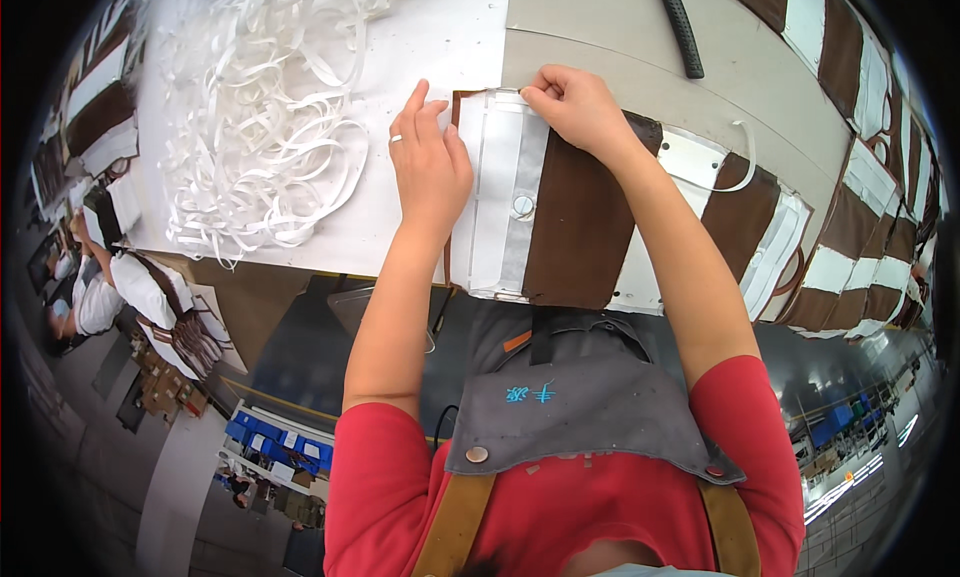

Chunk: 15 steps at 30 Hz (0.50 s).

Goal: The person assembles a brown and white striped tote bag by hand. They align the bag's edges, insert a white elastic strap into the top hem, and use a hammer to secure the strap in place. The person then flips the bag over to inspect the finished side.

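A flat brown-and-white panel (pixel 585 222) lies in front of me at the table's near edge. Its left end is a white section with a pale strip and a round disc (pixel 522 206). My right hand (pixel 578 105) is closed in a pinch at the far edge of this section; whatever is between the fingertips is too small to make out. Just left of the panel, my left hand (pixel 430 162) hovers with fingers apart, a ring on one finger, holding nothing. A loose white ribbon (pixel 745 162) curls up over the panel's right part.
A tangled heap of white ribbon (pixel 265 127) covers the table's left side. A black handle-like tool (pixel 680 27) lies at the far edge. More brown-and-white panels (pixel 860 247) are piled at the right. Another person (pixel 95 297) is at the far left.
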### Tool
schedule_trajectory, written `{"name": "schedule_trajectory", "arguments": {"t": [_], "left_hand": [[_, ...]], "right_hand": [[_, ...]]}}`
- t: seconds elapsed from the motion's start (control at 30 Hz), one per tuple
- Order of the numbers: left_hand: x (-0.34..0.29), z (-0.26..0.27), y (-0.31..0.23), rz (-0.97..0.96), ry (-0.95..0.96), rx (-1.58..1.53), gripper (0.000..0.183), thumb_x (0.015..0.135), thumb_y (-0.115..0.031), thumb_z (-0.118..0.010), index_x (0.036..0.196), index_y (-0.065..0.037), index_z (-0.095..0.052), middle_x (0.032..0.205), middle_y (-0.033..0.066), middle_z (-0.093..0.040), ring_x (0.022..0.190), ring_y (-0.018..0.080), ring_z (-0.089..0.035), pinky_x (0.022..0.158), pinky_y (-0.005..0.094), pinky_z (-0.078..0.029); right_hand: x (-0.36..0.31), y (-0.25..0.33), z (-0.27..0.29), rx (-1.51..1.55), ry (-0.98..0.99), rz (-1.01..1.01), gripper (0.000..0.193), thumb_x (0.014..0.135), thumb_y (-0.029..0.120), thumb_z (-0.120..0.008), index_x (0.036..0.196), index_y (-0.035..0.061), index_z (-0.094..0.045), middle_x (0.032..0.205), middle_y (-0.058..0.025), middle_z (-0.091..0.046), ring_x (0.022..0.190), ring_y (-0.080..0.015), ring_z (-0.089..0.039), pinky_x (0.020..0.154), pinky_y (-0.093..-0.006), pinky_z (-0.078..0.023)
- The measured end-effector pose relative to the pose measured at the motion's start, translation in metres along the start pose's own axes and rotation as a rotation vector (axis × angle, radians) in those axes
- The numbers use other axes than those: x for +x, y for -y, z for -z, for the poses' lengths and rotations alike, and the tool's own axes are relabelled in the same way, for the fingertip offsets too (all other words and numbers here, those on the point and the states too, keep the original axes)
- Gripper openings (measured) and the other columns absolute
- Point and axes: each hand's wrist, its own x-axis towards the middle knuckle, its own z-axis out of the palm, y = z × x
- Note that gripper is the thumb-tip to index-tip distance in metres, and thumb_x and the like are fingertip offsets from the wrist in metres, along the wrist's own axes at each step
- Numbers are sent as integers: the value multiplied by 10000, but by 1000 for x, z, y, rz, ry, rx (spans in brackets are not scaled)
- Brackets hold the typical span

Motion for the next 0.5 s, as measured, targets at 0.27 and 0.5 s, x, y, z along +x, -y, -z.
{"name": "schedule_trajectory", "arguments": {"t": [0.27, 0.5], "left_hand": [[-16, -12, -19, -316, 100, 110, 312, 787, -31, -583, 1096, -68, -562, 1230, 23, -560, 1116, 202, -520, 940, 368, -339], [-10, -17, -16, -291, 87, 145, 268, 788, -44, -596, 1053, -72, -570, 1253, 12, -570, 1069, 203, -542, 918, 361, -370]], "right_hand": [[0, 3, 1, 0, 4, 9, 227, 836, 230, -608, 780, 10, -601, 607, -11, -520, 578, -97, -451, 551, -260, -395], [-4, 1, 5, 17, 11, 55, 227, 856, 219, -608, 819, -4, -612, 631, -27, -547, 586, -104, -464, 568, -259, -407]]}}
